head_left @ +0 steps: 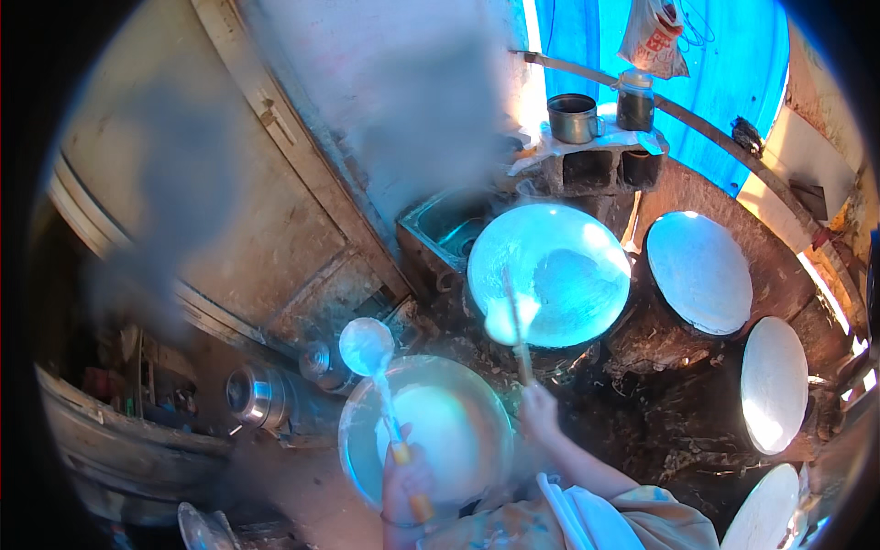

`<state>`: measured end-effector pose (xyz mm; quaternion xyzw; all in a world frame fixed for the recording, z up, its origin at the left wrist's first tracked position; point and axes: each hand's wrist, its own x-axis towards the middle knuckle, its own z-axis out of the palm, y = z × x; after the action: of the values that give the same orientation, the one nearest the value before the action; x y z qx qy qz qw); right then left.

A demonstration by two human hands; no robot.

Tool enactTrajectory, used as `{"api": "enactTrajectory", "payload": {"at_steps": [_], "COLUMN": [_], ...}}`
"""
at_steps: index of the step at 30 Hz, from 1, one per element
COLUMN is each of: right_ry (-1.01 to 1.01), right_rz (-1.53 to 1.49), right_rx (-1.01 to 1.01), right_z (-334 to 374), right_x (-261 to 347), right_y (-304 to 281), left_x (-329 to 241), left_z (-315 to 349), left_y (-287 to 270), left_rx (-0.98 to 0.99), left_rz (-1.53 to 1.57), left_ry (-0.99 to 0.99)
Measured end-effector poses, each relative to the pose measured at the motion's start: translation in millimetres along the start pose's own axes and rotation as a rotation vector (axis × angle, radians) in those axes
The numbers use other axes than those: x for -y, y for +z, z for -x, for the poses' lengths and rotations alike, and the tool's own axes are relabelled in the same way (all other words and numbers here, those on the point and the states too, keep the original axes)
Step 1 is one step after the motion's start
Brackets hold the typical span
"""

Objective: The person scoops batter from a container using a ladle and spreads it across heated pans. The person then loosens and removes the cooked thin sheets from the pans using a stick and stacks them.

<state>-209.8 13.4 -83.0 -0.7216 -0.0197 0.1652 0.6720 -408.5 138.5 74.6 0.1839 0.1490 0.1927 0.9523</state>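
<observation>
My left hand [408, 477] is wrapped round the handle of a ladle [367, 346], whose round bowl is coated white and raised beside a wide basin [354, 403]. Pale, batter-like liquid [440, 431] lies inside that basin, below the ladle. In my right hand [538, 410] is a thin stick-like tool [515, 321], its far part over a large round griddle [587, 275]. A pale wet layer covers part of the griddle, with a thick white patch [504, 319] at the near left beside the tool. Exactly how the tool's tip is shaped is blurred.
Several pale round plates [701, 275] curve along the right over a dark, worn surface [669, 431]. A metal mug [573, 117] and a jar [634, 101] stand on a block ledge behind. Metal canisters [261, 396] lie left. Smudges blur the upper left.
</observation>
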Motion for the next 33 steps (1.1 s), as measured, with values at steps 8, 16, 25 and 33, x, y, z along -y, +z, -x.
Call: {"api": "enactTrajectory", "payload": {"at_steps": [8, 16, 25, 33], "right_ry": [-0.386, 0.014, -0.244, 0.041], "right_rz": [0.138, 0.088, 0.298, 0.246], "right_rx": [-0.154, 0.019, -0.022, -0.052], "right_z": [0, -8, 35, -17], "right_x": [17, -8, 16, 65], "right_y": [11, -55, -58, -132], "left_x": [-11, -12, -1, 10], "left_z": [29, 34, 8, -15], "left_y": [-22, -47, -35, -10], "left_rx": [-0.002, 0.005, -0.035, -0.041], "left_rz": [0.094, 0.165, 0.303, 0.336], "left_ry": [0.064, -0.028, -0.127, -0.189]}}
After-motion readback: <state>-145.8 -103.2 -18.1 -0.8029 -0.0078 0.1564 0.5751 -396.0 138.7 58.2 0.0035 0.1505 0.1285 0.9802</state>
